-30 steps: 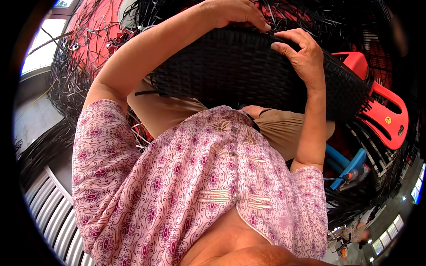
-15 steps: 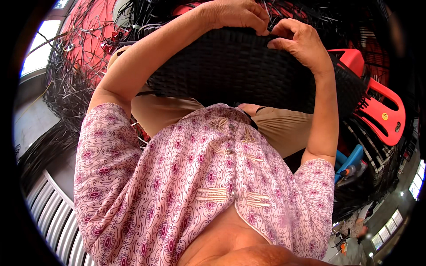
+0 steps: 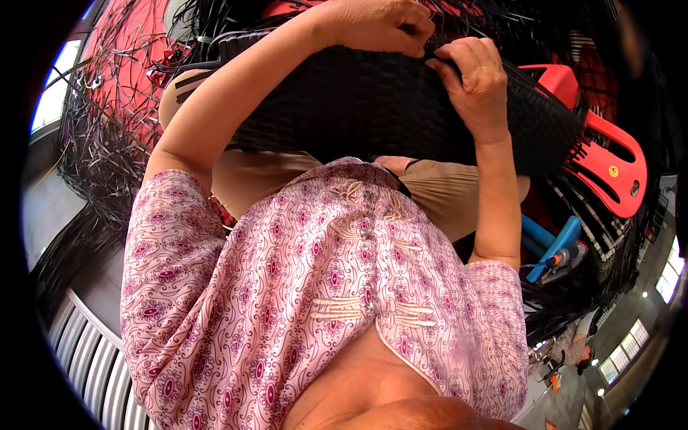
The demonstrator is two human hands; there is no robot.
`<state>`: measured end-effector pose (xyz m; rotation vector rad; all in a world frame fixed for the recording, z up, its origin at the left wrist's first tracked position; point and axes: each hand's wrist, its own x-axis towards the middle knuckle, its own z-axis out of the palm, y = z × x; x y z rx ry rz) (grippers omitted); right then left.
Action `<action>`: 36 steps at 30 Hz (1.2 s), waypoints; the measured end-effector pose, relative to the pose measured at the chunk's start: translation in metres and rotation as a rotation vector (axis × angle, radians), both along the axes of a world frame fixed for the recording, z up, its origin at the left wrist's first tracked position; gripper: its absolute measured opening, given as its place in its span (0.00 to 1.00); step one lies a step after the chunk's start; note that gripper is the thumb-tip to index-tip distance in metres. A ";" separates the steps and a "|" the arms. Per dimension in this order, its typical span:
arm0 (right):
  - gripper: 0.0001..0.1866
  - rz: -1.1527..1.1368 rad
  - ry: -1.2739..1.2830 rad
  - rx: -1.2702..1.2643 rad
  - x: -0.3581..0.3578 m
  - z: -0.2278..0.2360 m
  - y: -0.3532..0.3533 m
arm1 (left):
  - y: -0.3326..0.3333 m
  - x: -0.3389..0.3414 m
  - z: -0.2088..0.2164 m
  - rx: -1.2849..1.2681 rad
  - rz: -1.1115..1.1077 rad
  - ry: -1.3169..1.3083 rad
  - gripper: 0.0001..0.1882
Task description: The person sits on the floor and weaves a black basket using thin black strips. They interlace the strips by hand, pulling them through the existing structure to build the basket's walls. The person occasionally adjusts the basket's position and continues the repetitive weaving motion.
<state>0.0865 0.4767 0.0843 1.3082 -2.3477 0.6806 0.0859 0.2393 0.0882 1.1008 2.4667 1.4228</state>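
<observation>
A dark panel of black woven strips (image 3: 358, 100) lies across my lap, its far edge curving under both hands. My left hand (image 3: 380, 27) is closed at that edge, fingertips pressed together; what they pinch is too small and dark to make out. Just right of it, my right hand (image 3: 473, 82) grips the panel's rim, its fingers bent over the edge and its thumb against the near face. The two hands' fingertips are close together with a small gap between them.
Tangled black strips (image 3: 107, 150) spread over a red surface at the left. At the right are a red plastic piece with a handle slot (image 3: 609, 168) and a blue tool-like object (image 3: 555, 251). White slatted bars (image 3: 93, 351) stand lower left. A person (image 3: 573, 347) is far off at lower right.
My right hand has turned more upright and its fingers have drawn closer together at the rim. My left hand has curled slightly and stays at the edge.
</observation>
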 end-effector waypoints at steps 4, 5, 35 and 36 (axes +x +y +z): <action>0.16 -0.112 0.057 -0.083 -0.002 0.004 0.013 | 0.000 0.003 0.001 0.004 -0.014 0.136 0.09; 0.17 -0.188 0.018 -0.108 -0.005 0.008 0.019 | 0.000 0.006 0.003 0.018 -0.001 0.127 0.10; 0.11 -0.150 0.085 -0.210 0.022 -0.003 -0.009 | -0.031 0.021 0.016 -0.031 0.038 0.059 0.08; 0.11 -0.134 0.052 -0.234 0.022 -0.004 -0.018 | -0.041 0.019 0.015 0.010 0.097 -0.030 0.09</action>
